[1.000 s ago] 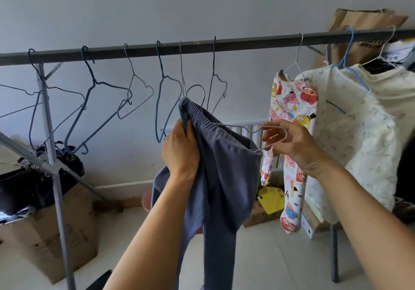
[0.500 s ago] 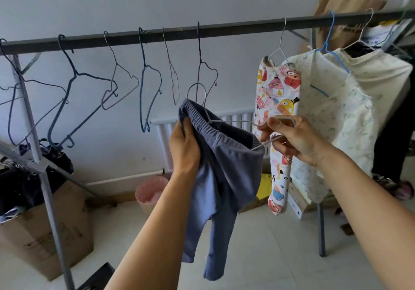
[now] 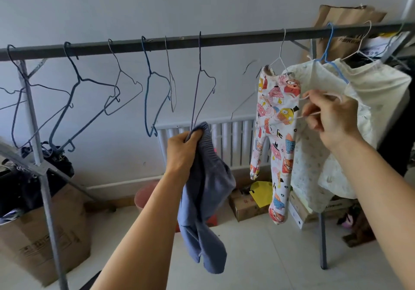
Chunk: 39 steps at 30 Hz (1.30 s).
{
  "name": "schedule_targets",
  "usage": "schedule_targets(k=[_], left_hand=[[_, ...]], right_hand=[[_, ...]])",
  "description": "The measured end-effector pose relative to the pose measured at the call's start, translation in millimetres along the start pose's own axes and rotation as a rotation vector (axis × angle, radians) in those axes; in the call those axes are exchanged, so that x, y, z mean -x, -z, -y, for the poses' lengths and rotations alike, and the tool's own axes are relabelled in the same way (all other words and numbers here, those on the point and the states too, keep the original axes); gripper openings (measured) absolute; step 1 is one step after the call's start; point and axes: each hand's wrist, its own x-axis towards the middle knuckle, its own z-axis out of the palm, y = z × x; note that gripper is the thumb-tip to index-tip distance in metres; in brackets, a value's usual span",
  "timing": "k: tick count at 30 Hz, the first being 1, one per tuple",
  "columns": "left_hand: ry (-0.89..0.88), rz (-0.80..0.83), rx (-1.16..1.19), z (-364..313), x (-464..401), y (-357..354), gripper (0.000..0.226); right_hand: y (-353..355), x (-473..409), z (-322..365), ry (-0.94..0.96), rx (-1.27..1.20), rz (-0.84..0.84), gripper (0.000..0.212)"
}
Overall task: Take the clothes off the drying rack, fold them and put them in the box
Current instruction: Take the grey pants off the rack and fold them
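So we've got the blue pants (image 3: 206, 190) bunched by the waistband in our left hand (image 3: 183, 150), hanging clear of the rack (image 3: 224, 39). Our right hand (image 3: 332, 119) pinches the bare wire hanger (image 3: 314, 107), so next we'd guess: rehang it, then fold for the box (image 3: 38, 240).

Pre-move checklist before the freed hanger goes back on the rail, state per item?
1. Blue trousers off the hanger: ok.
2. Left hand grips their waistband: ok.
3. Right hand holds the white wire hanger: ok.
4. Free rail span beside the cartoon-print leggings: ok.
5. Hook turned toward the rail: cannot tell, blurred.
6. Box has room: cannot tell.
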Motion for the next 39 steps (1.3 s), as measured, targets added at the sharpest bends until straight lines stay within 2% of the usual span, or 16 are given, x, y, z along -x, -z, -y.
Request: schedule_targets(k=[4,8,12,17,23,26,32,33,35,37,39], left_hand=[[-0.057,0.02,-0.017,-9,-2,-6,0.02],[-0.084,0.03,0.0,-21,-8,-5,0.015],[-0.109,-0.009,-0.021,-34,-18,-2,0.025],[-0.113,-0.024,-0.015,-43,-28,6,0.029],[-0.117,-0.054,0.021,-48,-32,6,0.039],[-0.107,-0.035,0.033,-52,-29,1,0.037],[-0.143,0.026,0.061,-58,-29,2,0.017],[-0.162,0.046,0.059,-58,-29,5,0.019],[-0.194,0.1,0.038,-57,-28,11,0.023],[-0.208,0.165,0.016,-56,-27,20,0.024],[-0.226,0.24,-0.007,-55,-24,30,0.023]], right_hand=[[-35,-5,9,0.218,0.136,0.023,0.016],[-74,-24,8,0.337,0.275,0.102,0.021],[-111,-56,-1,0.362,0.353,0.149,0.032],[-140,-78,-11,0.352,0.449,0.184,0.03],[-142,-66,-27,0.383,0.562,0.211,0.029],[-140,-57,-43,0.345,0.587,0.228,0.031],[-134,-49,-56,0.226,0.628,0.322,0.038],[-131,-45,-56,0.221,0.683,0.308,0.043],[-123,-29,-58,0.332,0.816,0.156,0.049],[-120,-1,-54,0.514,0.721,0.094,0.048],[-122,29,-48,0.502,0.5,0.308,0.041]])
